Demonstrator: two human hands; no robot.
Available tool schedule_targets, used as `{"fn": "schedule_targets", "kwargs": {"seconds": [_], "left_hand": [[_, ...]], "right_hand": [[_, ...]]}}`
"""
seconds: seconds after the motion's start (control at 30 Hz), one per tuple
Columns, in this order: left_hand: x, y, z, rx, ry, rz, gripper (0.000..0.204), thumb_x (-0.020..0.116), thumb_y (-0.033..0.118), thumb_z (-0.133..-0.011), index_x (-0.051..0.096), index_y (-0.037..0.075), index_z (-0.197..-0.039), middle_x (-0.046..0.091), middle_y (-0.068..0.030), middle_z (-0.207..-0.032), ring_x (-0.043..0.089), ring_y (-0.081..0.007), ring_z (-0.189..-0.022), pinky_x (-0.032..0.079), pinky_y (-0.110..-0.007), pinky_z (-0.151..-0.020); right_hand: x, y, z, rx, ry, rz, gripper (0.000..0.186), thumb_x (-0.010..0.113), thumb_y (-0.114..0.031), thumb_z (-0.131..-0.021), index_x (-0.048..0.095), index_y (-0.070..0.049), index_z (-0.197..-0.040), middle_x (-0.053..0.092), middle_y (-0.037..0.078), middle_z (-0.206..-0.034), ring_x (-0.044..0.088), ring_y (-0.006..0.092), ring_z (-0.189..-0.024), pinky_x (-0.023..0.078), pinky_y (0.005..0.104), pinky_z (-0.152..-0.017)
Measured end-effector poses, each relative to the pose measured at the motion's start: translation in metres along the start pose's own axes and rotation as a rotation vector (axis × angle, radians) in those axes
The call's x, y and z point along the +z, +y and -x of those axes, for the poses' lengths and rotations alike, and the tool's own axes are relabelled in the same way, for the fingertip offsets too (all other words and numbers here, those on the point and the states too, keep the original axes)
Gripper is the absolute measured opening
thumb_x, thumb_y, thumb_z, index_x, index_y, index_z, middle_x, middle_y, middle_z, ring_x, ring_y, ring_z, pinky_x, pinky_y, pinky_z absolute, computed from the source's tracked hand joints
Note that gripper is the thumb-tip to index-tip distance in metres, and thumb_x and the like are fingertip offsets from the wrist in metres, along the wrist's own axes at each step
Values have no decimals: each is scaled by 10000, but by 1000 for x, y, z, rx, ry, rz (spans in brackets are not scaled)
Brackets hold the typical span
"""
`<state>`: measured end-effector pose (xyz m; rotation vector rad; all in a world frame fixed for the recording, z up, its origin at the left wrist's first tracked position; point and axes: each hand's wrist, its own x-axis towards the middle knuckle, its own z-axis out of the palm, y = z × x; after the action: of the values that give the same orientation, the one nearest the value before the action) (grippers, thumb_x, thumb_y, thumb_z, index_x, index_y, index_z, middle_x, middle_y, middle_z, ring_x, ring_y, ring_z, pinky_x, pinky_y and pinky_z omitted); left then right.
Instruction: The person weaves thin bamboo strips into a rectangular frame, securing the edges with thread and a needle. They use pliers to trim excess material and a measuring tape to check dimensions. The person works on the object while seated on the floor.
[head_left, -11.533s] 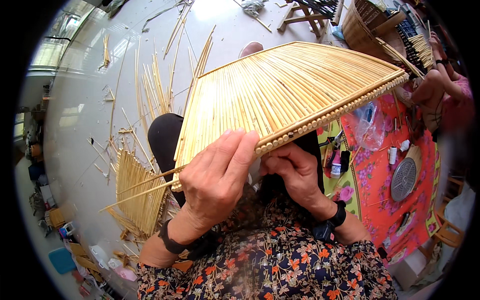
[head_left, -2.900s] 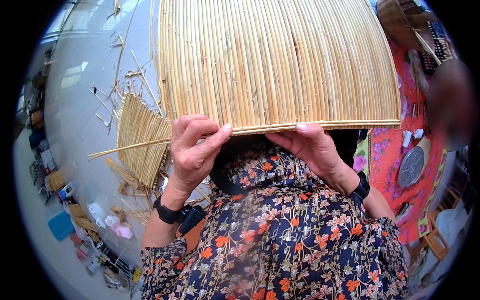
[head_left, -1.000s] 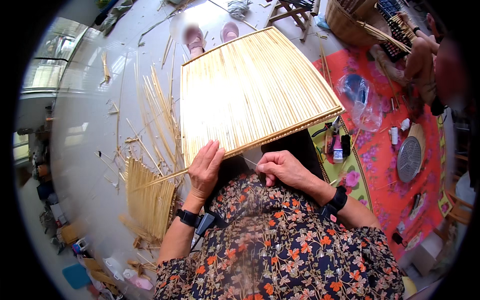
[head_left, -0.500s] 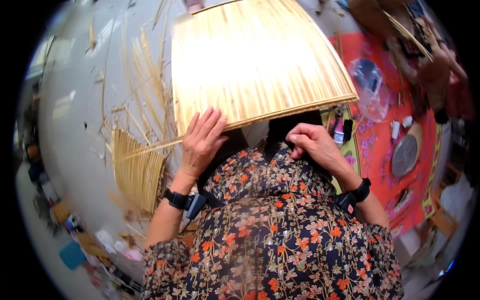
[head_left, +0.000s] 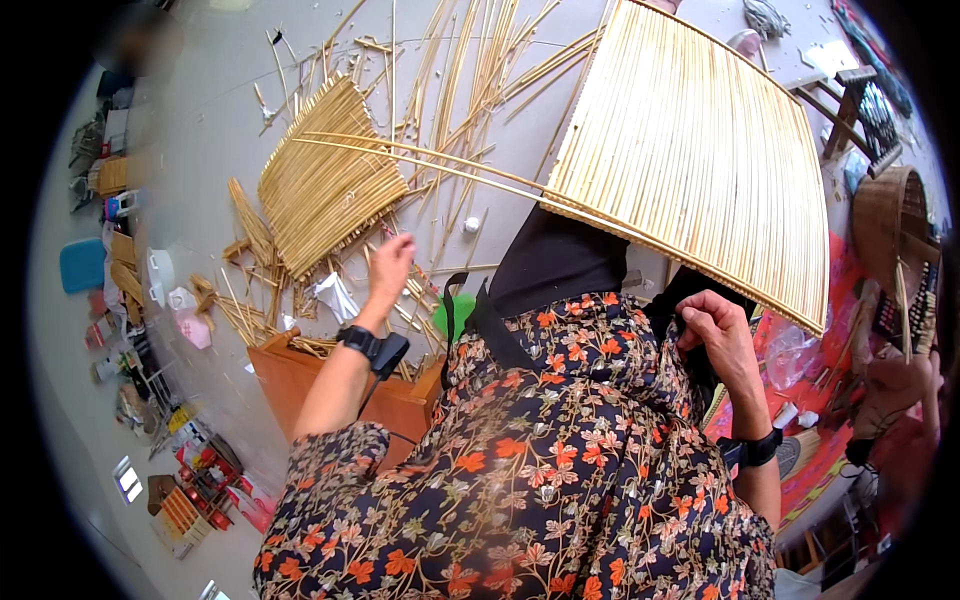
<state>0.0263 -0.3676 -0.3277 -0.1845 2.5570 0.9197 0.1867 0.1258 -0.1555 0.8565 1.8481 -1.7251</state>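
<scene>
A large panel of pale straw-coloured stalks (head_left: 690,150) with a bound edge lies tilted over my knees. Two long thin stalks (head_left: 450,168) run left from its near corner, over a smaller stalk mat (head_left: 330,180) on the floor. My left hand (head_left: 392,268) is off the panel, close to the smaller mat's lower corner; its fingers are loosely bent and nothing shows in them. Beside the panel's near edge, at my lap, is my right hand (head_left: 720,325), closed with thumb and fingers pressed together. Whatever it may hold is hidden.
Loose stalks (head_left: 465,85) are strewn over the grey floor. A brown wooden box or stool (head_left: 310,385) stands by my left forearm, near a green piece (head_left: 453,315). At right are a woven basket (head_left: 885,215), a red patterned cloth (head_left: 815,475) and another person's hand (head_left: 900,385).
My left hand has lifted off the panel's edge and moved away toward the floor at left. My right hand stays closed near my lap. The view has swung left, showing more floor.
</scene>
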Motion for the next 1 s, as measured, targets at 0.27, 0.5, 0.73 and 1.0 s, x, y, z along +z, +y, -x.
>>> {"fn": "schedule_targets", "kwargs": {"seconds": [0.27, 0.5, 0.73, 1.0], "left_hand": [[130, -12, -63, 337, -195, -17, 486, 716, 68, -781, 636, 78, -1260, 636, -195, -1158, 617, -368, -1053, 501, -406, -930], [164, -55, -86, 192, -178, -161, 478, 747, 34, -741, 662, 86, -1208, 648, -183, -998, 637, -356, -996, 523, -388, -856], [101, -9, -43, -247, -456, 808, 360, 671, 50, -885, 608, 22, -1238, 682, -128, -1128, 685, -183, -944, 550, -272, -668], [9, 162, 54, -18, -800, 1283, 443, 642, 93, -939, 539, 116, -1369, 630, -192, -1239, 693, -240, -958, 592, -286, -714]], "right_hand": [[11, -16, 8, 21, 4, 118, 127, 589, -92, -959, 652, 18, -972, 632, -4, -735, 612, 56, -644, 500, 216, -597], [15, -8, 16, 28, 64, 76, 128, 586, -83, -959, 659, 19, -983, 645, -3, -751, 616, 54, -660, 512, 215, -621], [22, -42, 15, -152, 33, 159, 114, 597, -71, -952, 663, 14, -991, 646, 21, -851, 604, 63, -687, 500, 213, -626], [51, -84, -32, -534, -315, 121, 328, 657, -42, -877, 610, -25, -1202, 584, 103, -1245, 642, 88, -738, 531, 242, -674]]}}
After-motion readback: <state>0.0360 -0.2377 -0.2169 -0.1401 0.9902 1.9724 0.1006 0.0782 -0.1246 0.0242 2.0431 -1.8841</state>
